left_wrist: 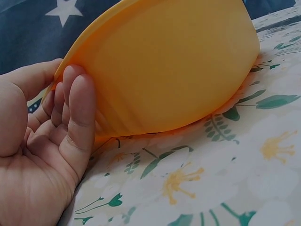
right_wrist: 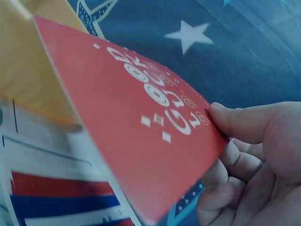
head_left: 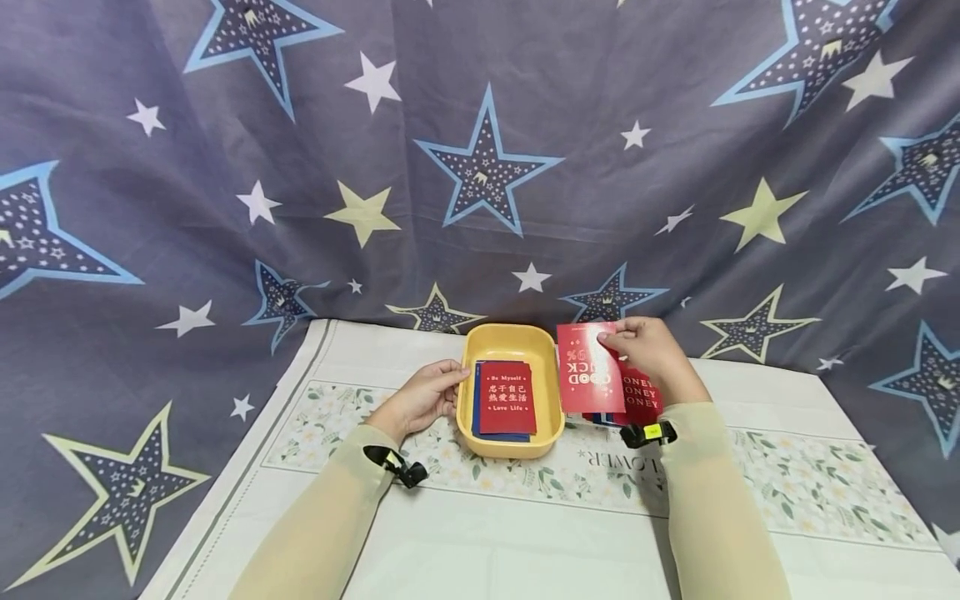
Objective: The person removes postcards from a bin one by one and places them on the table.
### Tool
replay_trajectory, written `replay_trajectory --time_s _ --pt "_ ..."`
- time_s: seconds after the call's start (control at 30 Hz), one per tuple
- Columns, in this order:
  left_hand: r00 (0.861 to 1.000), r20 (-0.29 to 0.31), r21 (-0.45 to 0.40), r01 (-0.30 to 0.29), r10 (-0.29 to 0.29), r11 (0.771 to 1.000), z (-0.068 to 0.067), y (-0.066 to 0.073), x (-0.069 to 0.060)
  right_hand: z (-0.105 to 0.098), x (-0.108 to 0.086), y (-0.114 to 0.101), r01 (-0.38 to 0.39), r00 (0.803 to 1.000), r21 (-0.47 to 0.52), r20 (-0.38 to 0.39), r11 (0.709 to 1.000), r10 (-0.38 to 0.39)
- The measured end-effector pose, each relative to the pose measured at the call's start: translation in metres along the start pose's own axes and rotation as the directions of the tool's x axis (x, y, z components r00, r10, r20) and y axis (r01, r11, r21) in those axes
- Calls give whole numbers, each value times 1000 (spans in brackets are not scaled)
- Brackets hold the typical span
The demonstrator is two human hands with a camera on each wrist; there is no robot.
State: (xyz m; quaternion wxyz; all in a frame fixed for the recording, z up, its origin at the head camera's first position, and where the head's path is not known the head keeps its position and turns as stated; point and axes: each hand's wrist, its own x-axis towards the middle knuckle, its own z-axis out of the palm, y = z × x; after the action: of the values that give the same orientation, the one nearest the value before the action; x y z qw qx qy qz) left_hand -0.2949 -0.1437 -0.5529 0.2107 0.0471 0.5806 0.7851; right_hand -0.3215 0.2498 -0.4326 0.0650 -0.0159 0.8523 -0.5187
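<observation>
A yellow plastic tray (head_left: 504,340) holds a stack of cards, topped by a red card (head_left: 507,398) with white lettering, blue edges showing below it. My left hand (head_left: 429,395) pinches the tray's left rim, thumb above and fingers against the outer wall in the left wrist view. Just right of the tray, my right hand (head_left: 651,346) pinches a red "GOOD LUCK" card (head_left: 585,379) near its edge, holding it raised and tilted. Beneath and behind this card lie more cards, among them a red "MONEY" card (head_left: 643,402), partly covered.
A white tablecloth (head_left: 480,542) with a floral band lies under everything. Behind the table hangs a dark star-patterned curtain (head_left: 600,208). A card with red, white and blue stripes (right_wrist: 66,205) lies below the raised card in the right wrist view.
</observation>
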Motion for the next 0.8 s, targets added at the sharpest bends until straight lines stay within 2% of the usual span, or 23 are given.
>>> replay_trajectory --time_s 0.17,0.3,0.4,0.53,0.63,0.8 --pt "1000 -14 5 -3 3 1000 -1 3 -3 -9 1 9 16 999 -12 -34 1000 -16" --pt "1000 -14 1 1 -1 1000 -2 3 -3 -20 3 20 -22 997 -64 -80 998 17" --pt "1000 -8 -3 -2 2 1000 -2 3 -3 -31 5 33 -74 990 -81 -124 994 64" --pt "1000 0 -3 -3 3 1000 -1 2 -2 -42 7 56 -162 976 -56 -155 985 151" --pt "1000 -2 3 -1 1 1000 -1 1 -1 -49 9 74 -220 965 -25 -152 975 214" --pt "1000 -10 17 2 -2 1000 1 0 -1 -56 11 96 -259 955 9 -150 966 257"
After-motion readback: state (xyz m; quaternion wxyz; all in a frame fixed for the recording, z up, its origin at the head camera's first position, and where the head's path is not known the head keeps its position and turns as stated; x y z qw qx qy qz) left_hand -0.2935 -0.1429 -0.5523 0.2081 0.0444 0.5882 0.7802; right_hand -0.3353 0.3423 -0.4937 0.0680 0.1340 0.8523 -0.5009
